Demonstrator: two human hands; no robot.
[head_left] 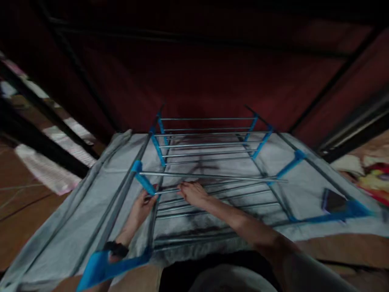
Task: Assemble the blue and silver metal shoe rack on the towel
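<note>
Blue plastic of a corner joint fills the bottom left of the view, closest of all, part of a folding drying rack that lies spread over a pale grey sheet on the floor. Just beyond it the left hand, with a dark band at the wrist, has its grip curled around a thin metal rod right beside a blue connector on the rack's left side rail. To its right, the right hand rests palm down on the same group of rods, fingers bent over them; motion blur hides whether this grip is clenched on a rod or only pressing on it. A longer silver bar runs crosswise just past both hands, from the blue connector towards another blue arm on the right. Farther back, a raised section of parallel rods stands between blue uprights. A dark flat object, perhaps a phone, lies on the sheet well to the right. Colourful cloth shows at the far right edge, and striped fabric on the brown floor at left.
</note>
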